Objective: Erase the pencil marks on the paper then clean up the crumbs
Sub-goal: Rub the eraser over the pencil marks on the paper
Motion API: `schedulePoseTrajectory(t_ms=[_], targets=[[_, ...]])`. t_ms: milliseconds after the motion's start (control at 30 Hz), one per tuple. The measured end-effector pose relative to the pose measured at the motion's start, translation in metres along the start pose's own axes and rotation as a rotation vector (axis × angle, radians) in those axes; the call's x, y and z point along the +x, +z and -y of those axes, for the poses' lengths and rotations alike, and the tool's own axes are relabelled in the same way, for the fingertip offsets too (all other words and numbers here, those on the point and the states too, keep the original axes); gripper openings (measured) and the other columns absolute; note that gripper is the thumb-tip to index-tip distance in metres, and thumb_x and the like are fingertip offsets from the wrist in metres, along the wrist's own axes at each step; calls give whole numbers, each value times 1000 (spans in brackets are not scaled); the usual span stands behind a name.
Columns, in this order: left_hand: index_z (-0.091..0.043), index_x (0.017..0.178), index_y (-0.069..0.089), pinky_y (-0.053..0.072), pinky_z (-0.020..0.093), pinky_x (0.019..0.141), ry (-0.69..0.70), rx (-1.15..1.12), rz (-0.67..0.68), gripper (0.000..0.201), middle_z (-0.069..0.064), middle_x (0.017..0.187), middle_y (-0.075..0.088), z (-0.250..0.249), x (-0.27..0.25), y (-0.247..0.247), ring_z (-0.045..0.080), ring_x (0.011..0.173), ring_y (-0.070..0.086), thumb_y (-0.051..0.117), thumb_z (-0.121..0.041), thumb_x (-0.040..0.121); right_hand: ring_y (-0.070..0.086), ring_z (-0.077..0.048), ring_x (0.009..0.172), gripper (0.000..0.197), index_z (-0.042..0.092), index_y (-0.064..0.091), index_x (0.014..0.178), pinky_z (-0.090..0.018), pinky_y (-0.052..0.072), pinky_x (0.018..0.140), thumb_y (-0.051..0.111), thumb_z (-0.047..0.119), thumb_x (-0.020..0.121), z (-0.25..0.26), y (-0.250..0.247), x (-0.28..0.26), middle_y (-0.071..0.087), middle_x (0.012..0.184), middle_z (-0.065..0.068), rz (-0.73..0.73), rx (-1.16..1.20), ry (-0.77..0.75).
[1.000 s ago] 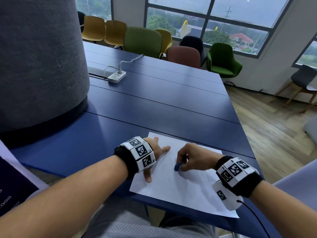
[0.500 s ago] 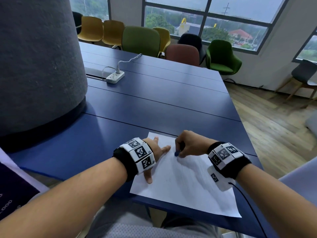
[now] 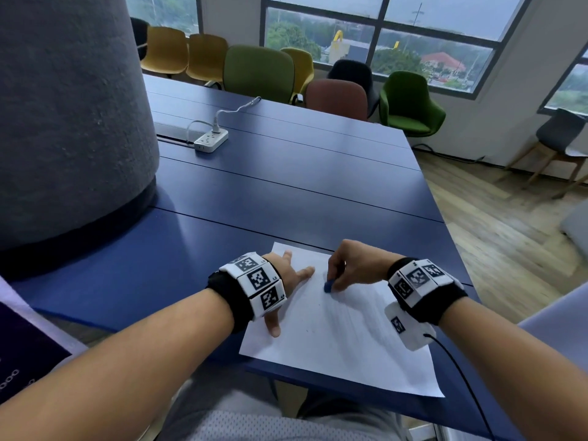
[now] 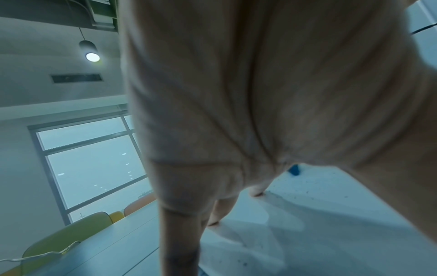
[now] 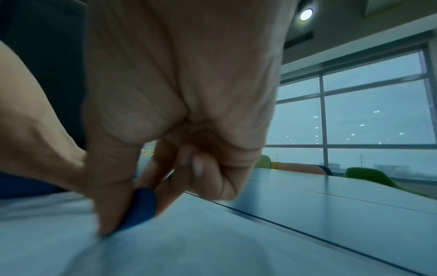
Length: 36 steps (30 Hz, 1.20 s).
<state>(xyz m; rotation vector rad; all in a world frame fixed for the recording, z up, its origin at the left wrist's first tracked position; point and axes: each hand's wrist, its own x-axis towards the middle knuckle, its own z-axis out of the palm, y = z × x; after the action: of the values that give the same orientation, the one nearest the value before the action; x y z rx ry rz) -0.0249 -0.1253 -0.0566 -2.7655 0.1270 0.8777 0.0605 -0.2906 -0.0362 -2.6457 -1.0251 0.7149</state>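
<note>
A white sheet of paper [image 3: 343,342] lies at the near edge of the blue table [image 3: 286,192]. My right hand [image 3: 346,268] pinches a small blue eraser [image 3: 328,286] [image 5: 139,207] and presses it on the paper's upper middle. My left hand [image 3: 286,281] lies flat with spread fingers on the paper's left edge, holding the sheet down. Faint pencil lines run across the paper to the right of the eraser. In the left wrist view dark eraser crumbs [image 4: 305,188] speckle the paper near the eraser [image 4: 294,169].
A large grey felt column [image 3: 70,116] stands on the table at the left. A white power strip [image 3: 211,141] with a cable lies further back. Coloured chairs [image 3: 257,71] line the far side. Wooden floor lies to the right.
My right hand carried the eraser up the paper away from me, then came a little back down and to the right. The left hand stayed flat on the sheet.
</note>
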Motion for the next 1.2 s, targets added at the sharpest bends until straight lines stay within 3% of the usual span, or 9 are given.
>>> schedulePoseTrajectory(t_ms=[100, 200, 267, 400, 567, 733, 900, 1067, 1200], targets=[[-47, 148, -21, 29, 63, 111, -2, -3, 10, 146, 15, 162, -19, 1, 0, 0, 41, 150, 8, 91, -53, 54, 51, -2, 52, 17, 20, 65, 66, -17, 41, 52, 79, 12, 72, -5, 2, 2, 59, 60, 12, -153, 45, 5], [-46, 149, -21, 28, 63, 112, -4, -3, 16, 146, 15, 162, -19, 0, -1, 0, 41, 150, 7, 91, -51, 56, 55, 3, 55, 13, 19, 69, 71, -13, 44, 58, 80, 12, 71, -1, 1, -10, 67, 62, 12, 89, 58, -17], [-46, 149, -20, 30, 63, 111, 1, 8, 8, 146, 15, 163, -17, -1, -1, -1, 41, 149, 10, 91, -52, 55, 58, -1, 61, 12, 22, 72, 71, -21, 48, 66, 82, 17, 70, 0, 0, -11, 70, 69, 8, 128, 29, -6], [-47, 148, -22, 29, 63, 110, 3, 3, 16, 146, 15, 162, -19, 1, 0, -1, 41, 149, 8, 91, -52, 55, 57, -11, 61, 15, 23, 67, 66, -30, 50, 62, 79, 17, 71, -5, 4, 1, 65, 67, 7, -195, -5, 18], [-48, 148, -22, 28, 62, 110, -12, 6, 23, 146, 14, 163, -18, -1, 1, -1, 41, 149, 8, 91, -52, 55, 58, -1, 62, 8, 20, 74, 73, -20, 48, 62, 79, 14, 71, 4, 2, -12, 71, 70, 10, 129, 4, -46], [-47, 148, -23, 28, 64, 111, -3, 14, 25, 146, 15, 162, -19, 0, 1, -2, 40, 150, 8, 90, -54, 55, 58, -10, 62, 14, 21, 65, 67, -32, 53, 63, 77, 19, 74, 0, 10, -4, 64, 67, 8, -161, -29, -16], [-48, 148, -22, 28, 64, 111, -11, 12, 24, 147, 15, 163, -18, 0, 0, -1, 41, 149, 9, 91, -54, 54, 55, 3, 56, 9, 17, 72, 75, -12, 43, 55, 80, 15, 72, 8, 5, -17, 65, 65, 13, 122, -15, -59], [-47, 148, -23, 28, 62, 112, 3, 3, 31, 146, 15, 162, -20, 1, 0, -1, 41, 150, 8, 91, -51, 56, 63, -13, 68, 8, 19, 70, 73, -35, 57, 67, 79, 19, 72, -1, 5, -2, 70, 76, 3, -185, -5, 0], [-46, 148, -23, 28, 63, 112, 1, 11, 36, 147, 16, 162, -21, 1, 0, -2, 41, 150, 7, 90, -52, 56, 55, 3, 56, 9, 20, 72, 72, -12, 43, 57, 78, 13, 72, 3, 7, -17, 65, 62, 16, 56, 30, -67]])
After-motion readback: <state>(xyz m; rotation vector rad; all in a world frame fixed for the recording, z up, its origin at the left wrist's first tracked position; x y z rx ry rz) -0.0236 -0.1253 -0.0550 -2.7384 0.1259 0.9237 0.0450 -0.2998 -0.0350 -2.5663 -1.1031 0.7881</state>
